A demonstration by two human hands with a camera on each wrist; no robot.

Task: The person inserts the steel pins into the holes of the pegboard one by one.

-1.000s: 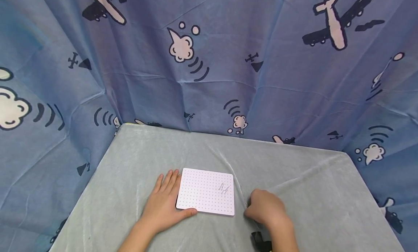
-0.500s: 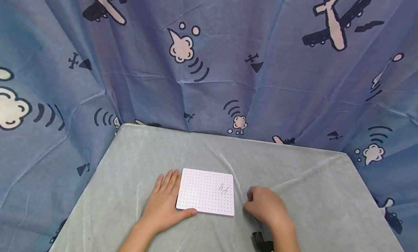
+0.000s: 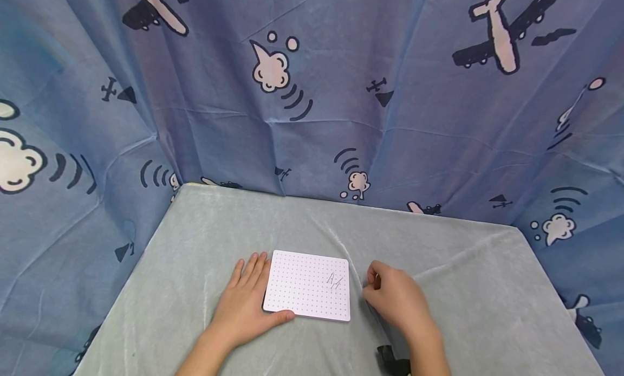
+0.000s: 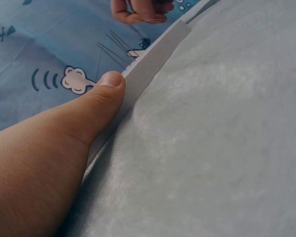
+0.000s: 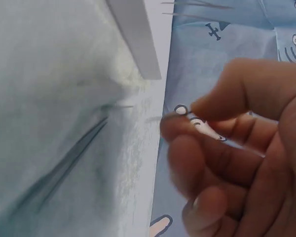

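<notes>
Pegboard (image 3: pixel 297 289) lay toward six o'clock in the head view, the left hand (image 3: pixel 246 305) straight-fingered against its eight-to-nine o'clock side, the right hand (image 3: pixel 396 297) at three pinching an apparent pin (image 5: pixel 154 119), seemingly for placement, which next called for steadily aiming its tip.

A white board (image 3: pixel 307 285) dotted with rows of small holes lies on a pale grey cloth (image 3: pixel 244 219). A few thin dark lines (image 3: pixel 334 281) show toward its right edge. The person's left hand (image 3: pixel 246 305) rests at the board's left side, fingers straight, the thumb along the near edge. The right hand (image 3: pixel 397 295) is just right of the board, apart from it, its fingers curled toward the thumb. A black object (image 3: pixel 392 361) shows beside the right wrist. Behind hangs a blue curtain (image 3: pixel 322 99) printed with planes and clouds.
</notes>
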